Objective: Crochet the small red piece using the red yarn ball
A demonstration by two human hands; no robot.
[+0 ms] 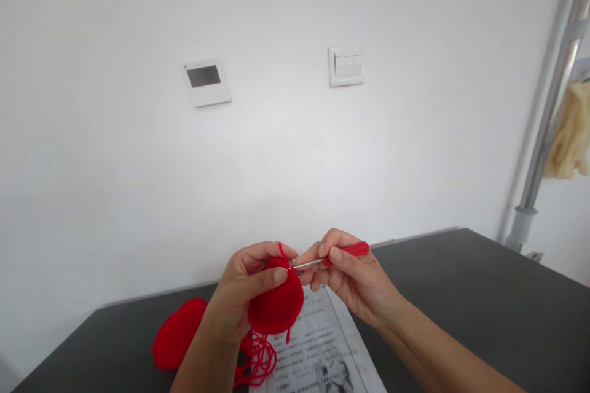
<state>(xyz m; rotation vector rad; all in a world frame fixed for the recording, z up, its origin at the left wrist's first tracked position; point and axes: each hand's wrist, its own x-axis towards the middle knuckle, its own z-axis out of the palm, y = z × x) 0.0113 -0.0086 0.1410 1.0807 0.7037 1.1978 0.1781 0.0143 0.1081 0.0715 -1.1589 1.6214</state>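
My left hand [239,295] is closed around a small round red crochet piece [276,307], thumb pressed on its upper edge. My right hand [350,279] pinches a crochet hook with a red handle [353,250]; the hook's metal shaft [306,264] points left into the top rim of the piece. A strand of red yarn loops over my left forefinger. Loose red yarn [258,359] trails down from the piece to the table. Both hands are raised above the table.
A dark grey table [483,307] carries a printed instruction sheet [318,350] under my hands and a second flat red crochet piece [177,334] at the left. Behind is a white wall with a switch plate [345,66] and a small panel [206,81]. A metal pole [548,116] stands at the right.
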